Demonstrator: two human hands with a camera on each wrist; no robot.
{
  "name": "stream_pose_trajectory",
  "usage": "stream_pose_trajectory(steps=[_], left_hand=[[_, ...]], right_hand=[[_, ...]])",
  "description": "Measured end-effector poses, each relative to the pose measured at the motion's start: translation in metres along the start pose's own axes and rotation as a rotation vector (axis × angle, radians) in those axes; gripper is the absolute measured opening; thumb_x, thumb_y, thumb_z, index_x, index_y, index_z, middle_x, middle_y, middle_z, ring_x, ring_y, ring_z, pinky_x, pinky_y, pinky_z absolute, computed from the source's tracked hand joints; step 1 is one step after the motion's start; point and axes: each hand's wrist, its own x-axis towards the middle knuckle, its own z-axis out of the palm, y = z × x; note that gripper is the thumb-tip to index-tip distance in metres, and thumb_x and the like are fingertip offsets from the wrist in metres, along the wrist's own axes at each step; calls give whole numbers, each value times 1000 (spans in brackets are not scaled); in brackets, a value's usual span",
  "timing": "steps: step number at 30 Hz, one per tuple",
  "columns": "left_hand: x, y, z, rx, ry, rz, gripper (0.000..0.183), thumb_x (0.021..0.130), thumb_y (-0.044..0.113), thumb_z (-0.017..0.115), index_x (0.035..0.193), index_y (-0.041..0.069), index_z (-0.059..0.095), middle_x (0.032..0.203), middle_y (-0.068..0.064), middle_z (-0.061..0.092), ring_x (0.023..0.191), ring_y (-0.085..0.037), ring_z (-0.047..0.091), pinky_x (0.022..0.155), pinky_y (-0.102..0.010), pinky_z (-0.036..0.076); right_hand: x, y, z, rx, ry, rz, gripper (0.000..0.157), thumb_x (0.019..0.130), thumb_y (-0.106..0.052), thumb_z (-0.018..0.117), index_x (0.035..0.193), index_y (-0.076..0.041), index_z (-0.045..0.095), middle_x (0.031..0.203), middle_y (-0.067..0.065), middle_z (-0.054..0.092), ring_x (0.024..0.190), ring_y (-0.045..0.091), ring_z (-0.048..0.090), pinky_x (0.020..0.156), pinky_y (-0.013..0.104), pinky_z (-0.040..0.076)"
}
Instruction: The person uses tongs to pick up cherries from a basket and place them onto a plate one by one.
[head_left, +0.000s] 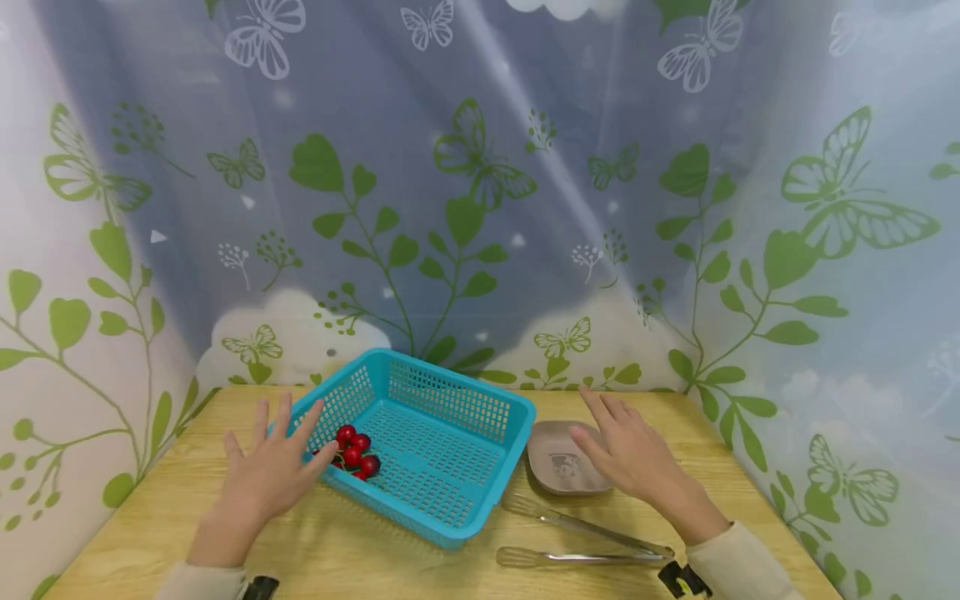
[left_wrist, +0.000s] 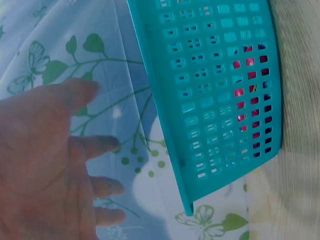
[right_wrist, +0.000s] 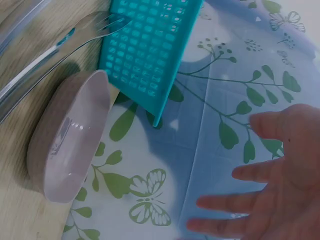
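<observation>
My left hand (head_left: 272, 473) hovers at the left side of a blue perforated plastic basket (head_left: 442, 533), fingers spread and holding nothing. Several dark red cherries (head_left: 352, 456) with green stems lie in the basket's left corner; in the left wrist view they show red through the holes. My right hand (head_left: 636, 450) is over the right edge of a small pinkish-beige bowl (head_left: 555, 433), its fingers straight and apart from it. In the right wrist view the bowl (right_wrist: 75, 140) appears from the side, and nothing lies in it. Metal tongs (head_left: 585, 527) rest spread on the wood in front of the bowl.
Everything stands on a light wooden table (head_left: 360, 558). Behind and on both sides hangs a curtain (head_left: 555, 250) printed with butterflies and leaves, meeting the table's back edge. The basket sits skewed, its back corner close to the curtain.
</observation>
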Motion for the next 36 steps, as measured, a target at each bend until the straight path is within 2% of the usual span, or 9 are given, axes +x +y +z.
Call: stream_pose_trajectory(steps=[4, 8, 10, 13, 19, 22, 25, 30, 36], left_hand=[[8, -13, 0, -40, 20, 49, 70, 101, 46, 60, 157, 7, 42, 162, -37, 25, 145, -64, 24, 105, -92, 21], [15, -32, -1, -128, 45, 110, 60, 97, 27, 69, 145, -7, 53, 143, -40, 49, 129, -62, 48, 100, -77, 47], [19, -42, -3, -174, 50, 118, 59, 96, 22, 72, 141, -11, 54, 138, -40, 55, 125, -61, 52, 100, -73, 49], [24, -58, -6, -218, 35, 92, 61, 95, 22, 73, 140, -13, 53, 139, -40, 54, 124, -62, 52, 97, -71, 52], [32, -85, -7, -284, -121, -5, 79, 98, 40, 69, 149, -13, 41, 144, -43, 47, 117, -59, 59, 83, -57, 62], [34, -93, -2, -376, -191, -47, 82, 99, 44, 66, 153, -9, 35, 143, -43, 47, 110, -49, 66, 78, -48, 65], [36, -99, 7, -513, -217, -71, 79, 101, 40, 64, 154, -6, 28, 145, -44, 42, 110, -46, 67, 78, -44, 67], [36, -105, 27, -710, -170, -38, 73, 104, 31, 61, 154, -5, 22, 146, -43, 39, 118, -48, 63, 84, -45, 67], [35, -104, 39, -838, -65, -18, 67, 104, 22, 62, 152, -4, 24, 135, -35, 48, 99, -11, 69, 83, -41, 67]], right_hand=[[0, -2, -1, 29, 35, -55, 63, 103, -34, 61, 157, -5, 42, 140, 30, 60, 119, 51, 62, 89, 65, 58], [0, -1, -2, 25, 22, -45, 63, 102, -31, 63, 156, -4, 43, 138, 31, 61, 117, 51, 63, 86, 64, 59], [-1, 1, -1, 24, 6, -37, 63, 102, -30, 63, 156, -4, 42, 138, 31, 60, 117, 51, 64, 85, 64, 59], [-2, 3, 0, 25, -22, -26, 64, 103, -31, 62, 156, -4, 41, 139, 32, 60, 117, 51, 64, 86, 64, 59], [-2, 7, 1, 18, -70, -10, 64, 103, -33, 61, 156, -3, 41, 138, 33, 59, 115, 52, 64, 85, 64, 59], [-2, 8, 1, 18, -93, 1, 64, 103, -33, 61, 156, -3, 40, 138, 33, 60, 116, 52, 64, 84, 65, 59], [-3, 8, 1, 25, -117, 17, 64, 103, -33, 60, 157, -4, 40, 138, 33, 60, 118, 51, 63, 86, 66, 59], [-4, 8, 3, 34, -149, 41, 64, 104, -33, 59, 158, -5, 39, 140, 33, 59, 121, 53, 61, 88, 69, 57], [-3, 9, 3, 34, -150, 43, 65, 104, -33, 59, 158, -4, 38, 139, 33, 60, 122, 53, 61, 88, 69, 57]])
